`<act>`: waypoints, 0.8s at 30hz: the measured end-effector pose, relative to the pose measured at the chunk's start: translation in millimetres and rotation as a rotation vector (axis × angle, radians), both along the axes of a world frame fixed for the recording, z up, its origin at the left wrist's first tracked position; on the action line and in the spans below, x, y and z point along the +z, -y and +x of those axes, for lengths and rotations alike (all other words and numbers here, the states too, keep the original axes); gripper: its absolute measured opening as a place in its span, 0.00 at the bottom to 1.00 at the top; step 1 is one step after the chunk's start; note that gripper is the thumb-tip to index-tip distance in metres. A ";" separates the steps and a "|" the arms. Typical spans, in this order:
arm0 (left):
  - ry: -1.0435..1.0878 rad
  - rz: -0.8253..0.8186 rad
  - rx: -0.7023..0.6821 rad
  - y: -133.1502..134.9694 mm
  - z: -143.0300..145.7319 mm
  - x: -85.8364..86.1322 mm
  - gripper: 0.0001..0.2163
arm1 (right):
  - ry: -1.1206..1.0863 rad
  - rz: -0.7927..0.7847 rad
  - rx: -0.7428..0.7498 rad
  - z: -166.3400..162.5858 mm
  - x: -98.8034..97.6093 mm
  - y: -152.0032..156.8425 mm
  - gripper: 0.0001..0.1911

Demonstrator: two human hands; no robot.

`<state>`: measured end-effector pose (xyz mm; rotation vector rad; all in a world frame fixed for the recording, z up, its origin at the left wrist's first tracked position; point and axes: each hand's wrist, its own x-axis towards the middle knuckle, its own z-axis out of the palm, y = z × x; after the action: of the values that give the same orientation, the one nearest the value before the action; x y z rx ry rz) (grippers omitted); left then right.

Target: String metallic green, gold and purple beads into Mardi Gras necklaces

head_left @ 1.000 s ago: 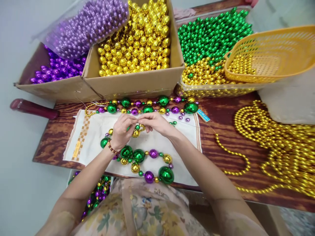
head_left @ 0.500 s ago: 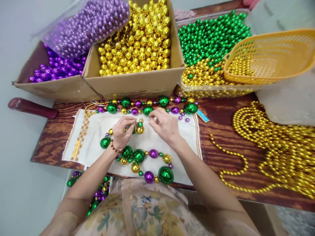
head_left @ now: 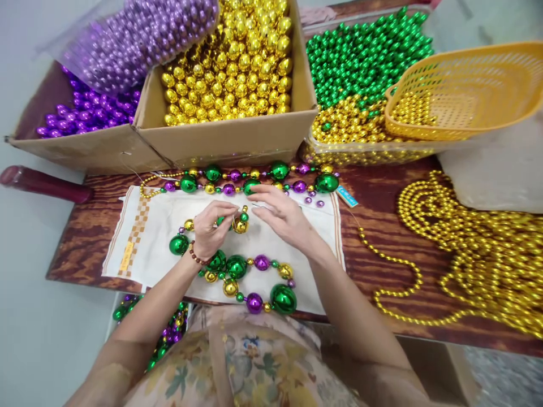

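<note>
My left hand (head_left: 212, 229), with a brown bead bracelet at its wrist, is closed in a pinch on the thin string of a bead necklace (head_left: 236, 267). Green, gold and purple beads of this strand lie looped on a white cloth (head_left: 156, 243). A small gold bead, a green bead and a larger gold bead (head_left: 241, 226) hang just right of the left fingertips. Close by on the right, my right hand (head_left: 282, 217) has its fingers stretched and apart; any thin thread between them is too fine to make out.
A second bead strand (head_left: 212, 173) lies along the cloth's back edge. Behind stand a cardboard box (head_left: 229, 133) of gold and purple beads, and a tub (head_left: 377, 148) with green and gold ones. A yellow basket (head_left: 470, 121) rests on it. Gold bead chains (head_left: 487, 265) cover the right side.
My right fingers have opened from a pinch and spread near the left fingertips. The small gold bead now sits down by the green one. The view has shifted slightly.
</note>
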<state>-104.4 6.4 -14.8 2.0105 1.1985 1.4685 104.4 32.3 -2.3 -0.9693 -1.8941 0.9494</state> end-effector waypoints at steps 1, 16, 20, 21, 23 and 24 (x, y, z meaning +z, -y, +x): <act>-0.026 0.016 0.014 0.0 0.0 0.6 0.04 | -0.044 -0.011 0.072 -8.0 1.5 -5.4 0.11; 0.223 -0.155 0.027 2.2 7.2 -2.5 0.02 | 0.138 0.313 -0.108 -24.5 3.5 -4.9 0.11; 0.430 -0.403 0.109 4.5 10.6 4.1 0.05 | 0.360 0.319 -0.095 -7.1 -7.3 3.5 0.12; 0.466 -0.451 0.137 4.9 10.9 6.1 0.07 | 0.400 0.285 -0.079 -1.9 -12.0 6.0 0.12; 0.502 -0.507 0.147 5.3 11.0 9.7 0.10 | 0.431 0.185 -0.029 7.0 -20.1 11.0 0.11; 0.514 -0.518 0.125 5.0 10.8 11.4 0.10 | 0.393 0.123 -0.002 10.3 -22.4 13.2 0.11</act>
<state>-93.6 1.4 -3.5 1.1511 1.3111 1.4210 114.6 19.1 -24.7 -1.1460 -2.2447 0.6644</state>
